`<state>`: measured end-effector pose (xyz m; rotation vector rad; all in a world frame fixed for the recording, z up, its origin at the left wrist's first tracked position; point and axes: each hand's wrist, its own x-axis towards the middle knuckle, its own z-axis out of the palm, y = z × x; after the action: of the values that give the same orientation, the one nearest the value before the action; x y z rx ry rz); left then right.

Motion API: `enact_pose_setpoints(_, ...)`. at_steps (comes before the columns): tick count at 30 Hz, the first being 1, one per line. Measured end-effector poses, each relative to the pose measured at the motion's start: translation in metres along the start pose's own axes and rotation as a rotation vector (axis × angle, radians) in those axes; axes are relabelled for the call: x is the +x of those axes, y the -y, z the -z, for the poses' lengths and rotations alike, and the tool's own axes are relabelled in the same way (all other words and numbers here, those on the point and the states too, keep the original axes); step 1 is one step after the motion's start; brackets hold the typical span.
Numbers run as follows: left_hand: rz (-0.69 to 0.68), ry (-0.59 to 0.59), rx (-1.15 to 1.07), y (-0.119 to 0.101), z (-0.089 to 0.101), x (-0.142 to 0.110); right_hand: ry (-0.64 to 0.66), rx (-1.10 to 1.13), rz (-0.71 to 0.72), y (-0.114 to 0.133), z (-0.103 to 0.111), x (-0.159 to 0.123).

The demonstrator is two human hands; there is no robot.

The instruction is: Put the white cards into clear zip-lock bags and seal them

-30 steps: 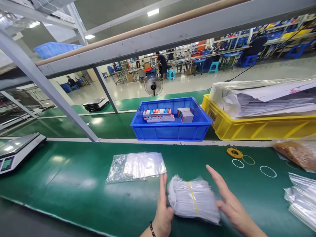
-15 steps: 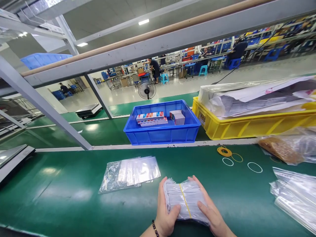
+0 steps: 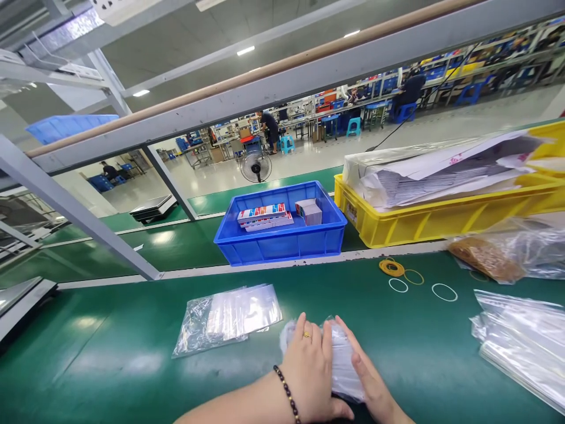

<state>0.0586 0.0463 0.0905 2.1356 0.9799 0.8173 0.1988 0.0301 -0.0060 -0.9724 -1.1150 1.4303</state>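
Note:
In front of me on the green work surface (image 3: pixel 132 330) is a bundle of clear plastic bags (image 3: pixel 347 365), partly hidden by my hands. My left hand (image 3: pixel 311 359), with a ring and a beaded bracelet, lies across its top, fingers over the far side and thumb at the near edge. My right hand (image 3: pixel 371 377) is closed against the bundle's right side, thumb towards the top. The yellow band round the bundle is out of sight under my left hand. Loose flat clear bags (image 3: pixel 238 312) lie to the left of the bundle.
Behind stands a blue bin (image 3: pixel 278 247) with small printed boxes (image 3: pixel 265 216). A yellow bin (image 3: pixel 397 229) holds wrapped paper stacks. Rubber bands (image 3: pixel 391 268), a bag of brown bands (image 3: pixel 485 259) and more clear bags (image 3: pixel 525 341) lie right. A scale (image 3: pixel 26 306) sits left.
My hands, apart at first, have closed on the bundle from both sides. Since then my left hand has moved from its left side onto its top. The view has shifted slightly right.

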Motion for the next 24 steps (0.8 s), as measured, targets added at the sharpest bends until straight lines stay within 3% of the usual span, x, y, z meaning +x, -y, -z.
enact_pose_setpoints(3, 0.042, 0.071, 0.041, 0.002, -0.012, 0.014, -0.035, -0.018, 0.001, 0.0, -0.002, 0.001)
enact_pose_setpoints(6, 0.093, 0.152, 0.054, -0.001, -0.008, 0.027, -0.069, -0.048, -0.045, 0.003, -0.004, 0.005)
enact_pose_setpoints(9, 0.048, 0.195, 0.001, -0.01, 0.019, 0.03, -0.03, -0.11, -0.014, 0.009, 0.001, 0.005)
enact_pose_setpoints(12, 0.009, 0.063, 0.013, -0.012, 0.057, 0.009, 0.068, -0.145, 0.109, 0.014, 0.014, -0.002)
enact_pose_setpoints(14, 0.089, -0.024, 0.025, -0.002, 0.07, -0.013, 0.145, -0.161, 0.128, 0.017, 0.021, -0.008)
enact_pose_setpoints(16, 0.212, -0.013, -0.105, 0.014, 0.066, -0.034, 0.193, -0.188, 0.087, 0.02, 0.022, -0.01)
enact_pose_setpoints(18, 0.291, 0.011, -0.315, 0.03, 0.045, -0.048, 0.179, -0.189, 0.027, 0.023, 0.016, -0.008)
enact_pose_setpoints(19, 0.299, -0.062, -0.416, 0.036, 0.032, -0.05, 0.152, -0.163, 0.003, 0.024, 0.011, -0.006)
enact_pose_setpoints(21, 0.352, -0.322, -0.492, 0.042, 0.01, -0.048, 0.078, -0.074, -0.032, 0.027, 0.001, 0.0)
enact_pose_setpoints(23, 0.395, -0.42, -0.524, 0.042, 0.0, -0.04, 0.006, 0.019, -0.068, 0.031, -0.008, 0.006)
enact_pose_setpoints(24, 0.41, -0.405, -0.543, 0.04, 0.001, -0.035, -0.023, 0.056, -0.092, 0.033, -0.011, 0.009)
